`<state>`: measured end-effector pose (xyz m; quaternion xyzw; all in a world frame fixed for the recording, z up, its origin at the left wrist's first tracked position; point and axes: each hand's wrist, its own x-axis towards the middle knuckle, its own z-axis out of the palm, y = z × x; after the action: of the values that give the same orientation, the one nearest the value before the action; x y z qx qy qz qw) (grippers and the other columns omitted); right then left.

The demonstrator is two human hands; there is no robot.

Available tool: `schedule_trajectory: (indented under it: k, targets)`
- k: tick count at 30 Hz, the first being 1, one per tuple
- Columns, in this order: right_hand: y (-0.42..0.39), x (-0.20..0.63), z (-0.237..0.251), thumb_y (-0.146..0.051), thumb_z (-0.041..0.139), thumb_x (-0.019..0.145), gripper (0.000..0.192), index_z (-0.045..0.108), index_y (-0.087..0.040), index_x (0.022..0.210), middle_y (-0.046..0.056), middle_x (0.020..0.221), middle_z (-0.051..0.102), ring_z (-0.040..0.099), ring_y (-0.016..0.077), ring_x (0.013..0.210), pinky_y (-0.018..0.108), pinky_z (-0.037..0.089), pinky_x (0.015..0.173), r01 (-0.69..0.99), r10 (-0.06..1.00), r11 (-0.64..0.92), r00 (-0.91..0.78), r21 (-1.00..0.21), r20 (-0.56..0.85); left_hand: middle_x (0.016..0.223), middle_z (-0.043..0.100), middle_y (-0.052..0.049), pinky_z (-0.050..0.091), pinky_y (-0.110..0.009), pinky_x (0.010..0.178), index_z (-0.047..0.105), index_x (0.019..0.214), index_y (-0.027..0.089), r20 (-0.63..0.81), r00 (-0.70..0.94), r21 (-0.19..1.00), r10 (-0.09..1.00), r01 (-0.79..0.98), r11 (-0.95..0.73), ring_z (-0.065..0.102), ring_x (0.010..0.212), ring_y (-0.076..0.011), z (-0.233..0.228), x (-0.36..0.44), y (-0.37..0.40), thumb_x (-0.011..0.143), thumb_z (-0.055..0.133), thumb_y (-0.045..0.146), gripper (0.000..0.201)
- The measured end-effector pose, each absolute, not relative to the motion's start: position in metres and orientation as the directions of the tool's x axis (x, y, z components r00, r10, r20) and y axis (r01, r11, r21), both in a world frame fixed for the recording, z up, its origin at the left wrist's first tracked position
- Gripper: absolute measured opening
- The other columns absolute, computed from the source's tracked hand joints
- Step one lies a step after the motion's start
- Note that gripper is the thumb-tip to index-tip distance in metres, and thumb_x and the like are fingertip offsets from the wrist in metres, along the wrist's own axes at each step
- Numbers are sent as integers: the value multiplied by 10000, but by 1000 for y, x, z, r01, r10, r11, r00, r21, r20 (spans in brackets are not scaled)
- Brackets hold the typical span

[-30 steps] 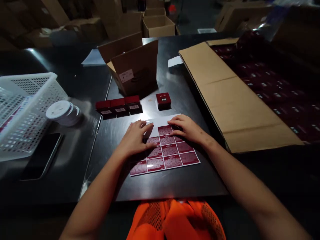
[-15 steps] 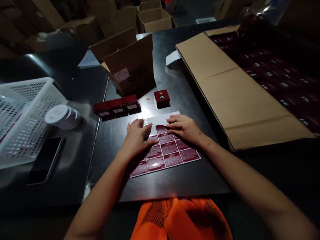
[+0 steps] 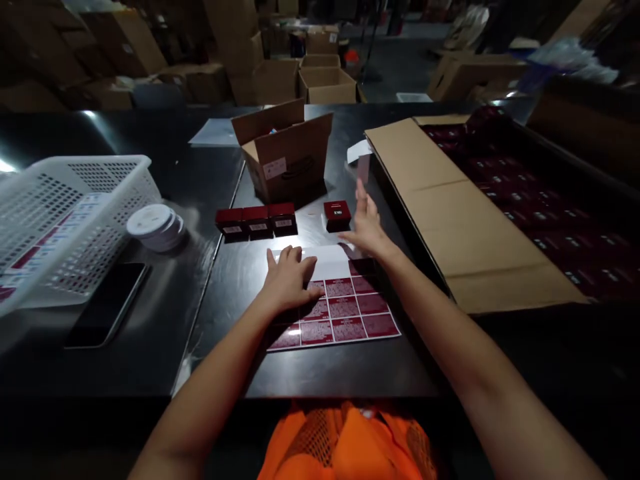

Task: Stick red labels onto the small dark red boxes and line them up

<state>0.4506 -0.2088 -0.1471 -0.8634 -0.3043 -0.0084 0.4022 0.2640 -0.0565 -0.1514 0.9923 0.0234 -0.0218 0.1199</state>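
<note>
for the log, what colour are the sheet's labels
The labels are dark red, best seen in the head view.

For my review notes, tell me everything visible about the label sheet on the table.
The label sheet looks like glossy paper: dark red rectangular labels with fine pale print, illegible here, sit in a white-bordered grid; part of the top is bare white. Glare shows at lower left. It lies largely flat on the dark, shiny table. The left hand rests, spread, on its left side; the right hand is by the upper right corner, contact unclear.
</note>
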Motion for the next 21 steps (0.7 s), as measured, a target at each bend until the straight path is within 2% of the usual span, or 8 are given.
schedule_trajectory:
  k: [1, 3, 6, 9, 12, 16, 19, 21]
  targets:
    - [-200, 459, -145, 6, 812, 551, 1249, 154, -206, 1592, 235, 1514, 412, 253, 436, 1498, 671, 197, 1198, 493, 526, -484, 824, -723, 210, 1440, 499, -212, 151, -820, 1101, 600, 1329, 254, -47, 998, 235, 38, 48, -971, 353, 1424, -457, -151, 264, -56, 779, 728, 592, 658]
    - [-192, 470, -139, 53, 784, 519, 1242, 193, -210, 1579, 194, 1373, 561, 459, 432, 1373, 662, 300, 1158, 425, 553, -426, 821, -799, 142, 1441, 508, -195, 148, -827, 1098, 607, 1308, 256, -24, 998, 250, 50, 55, -967, 331, 1435, -467, -151, 264, -56, 748, 764, 590, 671]
    - [-202, 461, -133, -37, 812, 555, 1260, 101, -285, 1565, 113, 1282, 624, 671, 306, 1105, 511, 545, 991, 384, 595, -328, 794, -863, 126, 1464, 495, -199, 212, -764, 1136, 537, 1373, 214, 129, 981, 339, 144, 93, -936, 366, 1423, -440, -155, 266, -54, 722, 814, 542, 780]
    - [-227, 427, -134, -158, 855, 594, 1293, -18, -375, 1523, 97, 1361, 585, 688, 220, 1075, 358, 605, 870, 169, 679, -78, 731, -983, 72, 1436, 520, -202, 303, -644, 1163, 451, 1440, 172, 373, 898, 454, 235, 44, -890, 432, 1382, -398, -159, 268, -53, 721, 838, 449, 862]
    - [-249, 390, -137, -182, 892, 603, 1264, 32, -436, 1493, 100, 1406, 561, 701, 184, 1008, 298, 609, 766, -167, 770, 150, 638, -974, 9, 1416, 543, -176, 370, -580, 1152, 411, 1470, 197, 534, 829, 526, 165, -173, -833, 473, 1354, -373, -161, 267, -54, 681, 863, 356, 923]
    - [-260, 366, -142, -158, 899, 637, 1211, 77, -438, 1481, 105, 1406, 582, 707, 140, 899, 263, 596, 722, -327, 832, 197, 554, -924, -18, 1428, 542, -147, 435, -514, 1131, 427, 1469, 257, 580, 814, 623, -13, -454, -637, 507, 1346, -319, -159, 264, -62, 696, 860, 333, 890]
    - [-263, 363, -146, -132, 891, 640, 1193, 93, -433, 1475, 102, 1418, 586, 706, 115, 839, 230, 583, 690, -391, 867, 186, 498, -902, -36, 1409, 564, -146, 459, -513, 1110, 519, 1391, 266, 585, 810, 671, -34, -507, -541, 526, 1336, -308, -159, 264, -68, 728, 849, 345, 745]
    - [-265, 362, -148, -110, 881, 638, 1187, 93, -427, 1467, 97, 1410, 597, 716, 138, 912, 238, 587, 720, -427, 878, 191, 477, -884, -40, 1390, 580, -151, 472, -525, 1092, 559, 1340, 259, 579, 815, 687, -30, -507, -521, 543, 1318, -310, -159, 264, -70, 734, 847, 372, 680]
